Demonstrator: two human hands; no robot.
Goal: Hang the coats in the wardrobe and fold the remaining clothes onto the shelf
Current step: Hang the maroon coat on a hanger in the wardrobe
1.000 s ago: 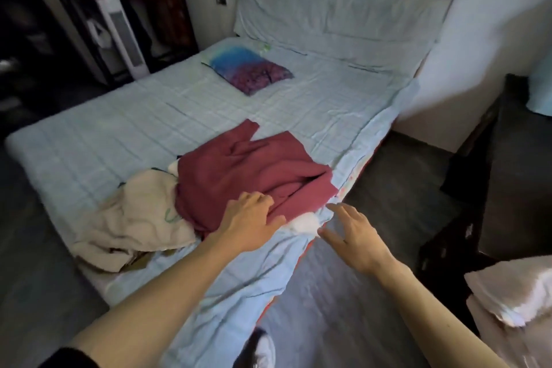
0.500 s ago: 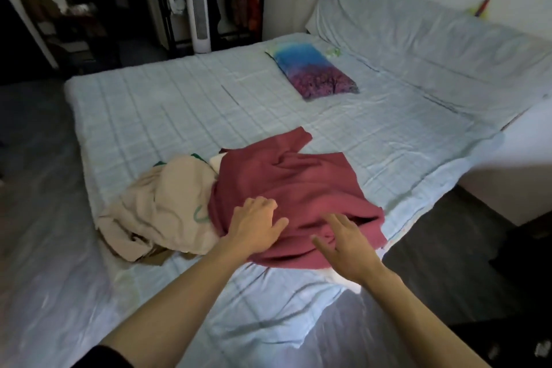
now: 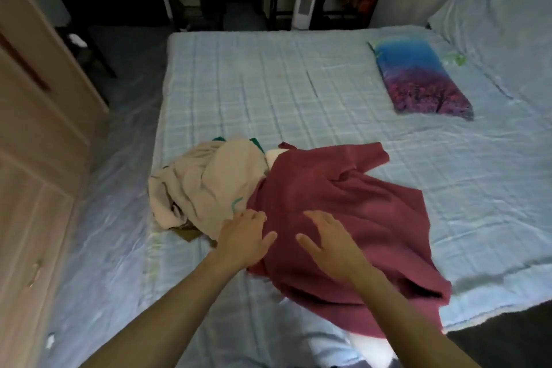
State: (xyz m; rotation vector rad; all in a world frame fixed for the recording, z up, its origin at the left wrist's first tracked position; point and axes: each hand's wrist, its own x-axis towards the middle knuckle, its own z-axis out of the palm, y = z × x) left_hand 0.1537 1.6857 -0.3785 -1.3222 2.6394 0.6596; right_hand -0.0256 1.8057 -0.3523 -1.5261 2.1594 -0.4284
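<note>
While I look down at the bed [image 3: 298, 75], a dark red garment [image 3: 343, 218] lies spread across its near edge, partly overlapping a crumpled beige garment [image 3: 203, 188] to its left. My left hand [image 3: 243, 240] rests flat where the two meet, fingers relaxed, gripping nothing. My right hand [image 3: 331, 243] is spread over the red cloth, fingers extended, also grasping nothing; whether it touches I cannot tell. The red fabric looks soft, light and limp, so I judge it will sag and drag. Pinching it at the shoulders or along one hem seems best. A patterned pillow [image 3: 418, 81] lies well apart.
</note>
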